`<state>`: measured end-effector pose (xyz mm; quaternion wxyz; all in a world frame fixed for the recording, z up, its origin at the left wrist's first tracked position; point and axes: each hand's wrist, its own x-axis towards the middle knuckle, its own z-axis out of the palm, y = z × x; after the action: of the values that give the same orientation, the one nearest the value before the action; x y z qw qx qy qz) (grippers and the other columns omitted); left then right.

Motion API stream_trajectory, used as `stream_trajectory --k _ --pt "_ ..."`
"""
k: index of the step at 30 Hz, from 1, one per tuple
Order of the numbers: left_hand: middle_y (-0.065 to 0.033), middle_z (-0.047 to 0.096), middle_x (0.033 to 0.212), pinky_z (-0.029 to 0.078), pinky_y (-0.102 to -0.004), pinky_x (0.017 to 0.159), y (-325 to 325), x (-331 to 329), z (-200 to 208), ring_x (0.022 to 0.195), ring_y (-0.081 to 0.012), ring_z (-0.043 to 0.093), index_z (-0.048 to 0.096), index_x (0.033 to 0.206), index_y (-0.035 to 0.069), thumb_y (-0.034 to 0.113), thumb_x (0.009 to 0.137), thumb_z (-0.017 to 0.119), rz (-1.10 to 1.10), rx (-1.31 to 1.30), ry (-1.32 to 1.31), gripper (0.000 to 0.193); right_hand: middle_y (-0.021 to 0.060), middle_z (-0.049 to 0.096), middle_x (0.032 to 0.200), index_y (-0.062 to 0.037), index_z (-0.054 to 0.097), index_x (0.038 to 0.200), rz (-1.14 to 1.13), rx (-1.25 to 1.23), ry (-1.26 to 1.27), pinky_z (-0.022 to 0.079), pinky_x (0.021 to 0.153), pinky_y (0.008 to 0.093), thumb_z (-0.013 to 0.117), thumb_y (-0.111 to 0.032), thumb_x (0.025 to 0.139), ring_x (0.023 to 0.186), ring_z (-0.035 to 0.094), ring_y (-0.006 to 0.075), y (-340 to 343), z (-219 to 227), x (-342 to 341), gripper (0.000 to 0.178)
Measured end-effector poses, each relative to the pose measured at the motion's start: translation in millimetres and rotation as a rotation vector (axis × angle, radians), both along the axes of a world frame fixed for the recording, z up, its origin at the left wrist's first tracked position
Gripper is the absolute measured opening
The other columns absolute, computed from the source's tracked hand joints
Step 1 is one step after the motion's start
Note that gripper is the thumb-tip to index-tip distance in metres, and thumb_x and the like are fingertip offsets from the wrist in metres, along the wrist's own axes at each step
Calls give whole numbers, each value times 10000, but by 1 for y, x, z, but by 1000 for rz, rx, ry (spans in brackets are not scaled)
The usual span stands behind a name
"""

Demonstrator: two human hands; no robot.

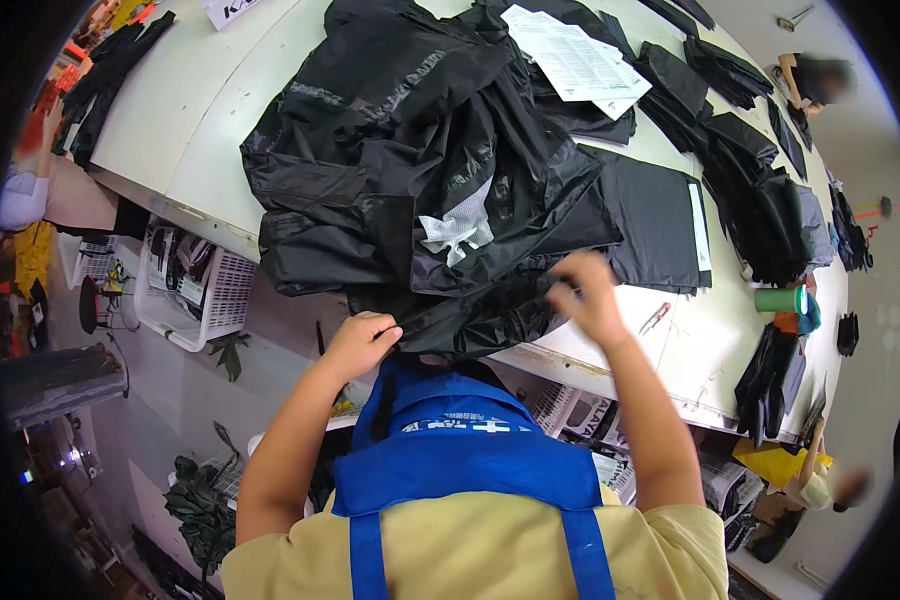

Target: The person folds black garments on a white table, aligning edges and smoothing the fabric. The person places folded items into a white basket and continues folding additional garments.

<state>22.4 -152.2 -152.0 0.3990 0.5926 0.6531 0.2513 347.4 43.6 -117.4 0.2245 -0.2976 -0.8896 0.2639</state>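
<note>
Across the white worktable (220,105), a glossy black garment (385,195) lies bunched at the near edge — just before the worker's blue apron (460,470). Printed white sheets (575,62) rest beyond it. The left hand (360,347) pinches its near edge; the right hand (592,300), blurred, curls at its right side — gripping or not, I can't tell.

Lettered blue apron (465,477), printed white sheets (573,62)

A pale yellow shirt (470,545) with short sleeves (682,540) shows under a bright blue apron (460,475) with two flat straps (368,555) and white printed markings (488,427). Both hands (363,346) are bare.
</note>
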Motion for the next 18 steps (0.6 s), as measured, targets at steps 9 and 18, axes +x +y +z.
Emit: stream_trajectory --k 9,18 --pt "-2 624 1176 332 -446 937 -16 -7 -9 1047 -241 565 703 781 103 248 786 613 -122 51 141 171 58 569 759 -89 606 741 287 -253 -355 290 1101 488 619 -46 662 890 587 246 -49 45 13 91" --pt "-25 594 1031 467 -257 616 -28 -106 -45 845 -125 582 491 1086 87 354 920 535 1315 189 -631 318 122 664 852 -41 677 960 202 -502 -275 515 712 340 723 -226 781 776 653 229 45 42 -12 262"
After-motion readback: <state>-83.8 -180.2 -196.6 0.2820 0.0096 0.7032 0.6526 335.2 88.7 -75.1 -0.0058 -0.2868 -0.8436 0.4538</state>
